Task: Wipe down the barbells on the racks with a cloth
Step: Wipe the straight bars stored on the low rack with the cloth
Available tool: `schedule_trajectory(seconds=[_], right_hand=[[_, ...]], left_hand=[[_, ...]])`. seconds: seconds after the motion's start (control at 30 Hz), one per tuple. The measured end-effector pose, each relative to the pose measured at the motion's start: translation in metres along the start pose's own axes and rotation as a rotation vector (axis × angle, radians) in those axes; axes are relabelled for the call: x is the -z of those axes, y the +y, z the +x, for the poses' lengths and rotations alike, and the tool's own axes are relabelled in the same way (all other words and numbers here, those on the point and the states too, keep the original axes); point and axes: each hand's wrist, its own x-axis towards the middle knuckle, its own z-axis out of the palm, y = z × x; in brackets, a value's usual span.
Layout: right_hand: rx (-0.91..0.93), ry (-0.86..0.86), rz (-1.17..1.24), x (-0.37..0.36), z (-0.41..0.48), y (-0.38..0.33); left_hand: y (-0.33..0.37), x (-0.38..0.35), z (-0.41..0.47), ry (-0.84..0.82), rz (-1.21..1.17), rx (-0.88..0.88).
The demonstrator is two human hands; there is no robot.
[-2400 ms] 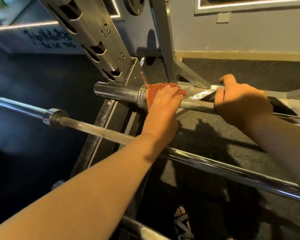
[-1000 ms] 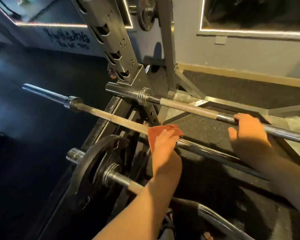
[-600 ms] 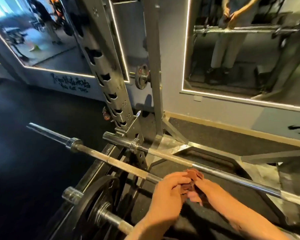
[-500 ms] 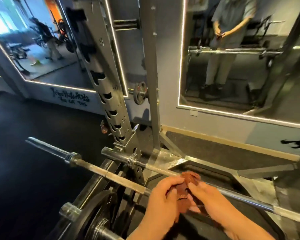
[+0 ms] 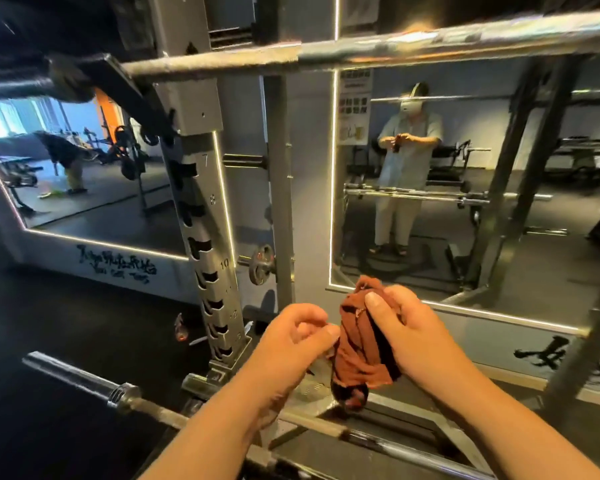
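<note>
The right hand (image 5: pixel 407 336) grips the bunched cloth (image 5: pixel 357 348), thumb pressed on top and fingers curled behind. The left hand (image 5: pixel 291 342), fingers curled, pinches the cloth's left edge. The cloth hangs clear of the rack (image 5: pixel 196 188), between the upper barbell (image 5: pixel 395 46) and the lower barbell (image 5: pixel 149 407).

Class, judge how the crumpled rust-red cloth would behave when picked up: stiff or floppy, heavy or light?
Probably floppy: the rust-red cloth bunches in folds and droops below the right hand. Likely light: fingers alone hold it.
</note>
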Motion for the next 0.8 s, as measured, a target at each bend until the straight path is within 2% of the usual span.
schedule_trajectory(seconds=[0.17, 0.27, 0.33, 0.47, 0.6, 0.7, 0.77, 0.8], right_hand=[[0.048, -0.052, 0.096, 0.015, 0.008, -0.038], [0.067, -0.181, 0.215, 0.034, 0.01, -0.06], [0.121, -0.202, 0.127, 0.047, 0.012, -0.074], [0.321, 0.006, -0.272, 0.068, 0.021, -0.096], [0.39, 0.163, -0.428, 0.081, 0.026, -0.109], [0.316, 0.241, -0.176, 0.092, 0.032, -0.12], [0.226, 0.212, -0.001, 0.096, 0.037, -0.13], [0.212, 0.197, 0.007, 0.097, 0.04, -0.134]], left_hand=[[0.056, -0.005, 0.001, -0.189, 0.107, -0.158], [0.081, -0.004, 0.004, -0.138, 0.139, -0.273], [0.094, -0.002, 0.009, -0.105, 0.157, -0.322], [0.117, -0.003, 0.018, -0.134, 0.157, -0.37], [0.134, -0.006, 0.029, -0.101, 0.182, -0.423], [0.145, -0.008, 0.034, -0.141, 0.124, -0.387], [0.15, -0.01, 0.037, -0.173, 0.255, -0.355], [0.153, -0.012, 0.039, -0.164, 0.365, -0.352]])
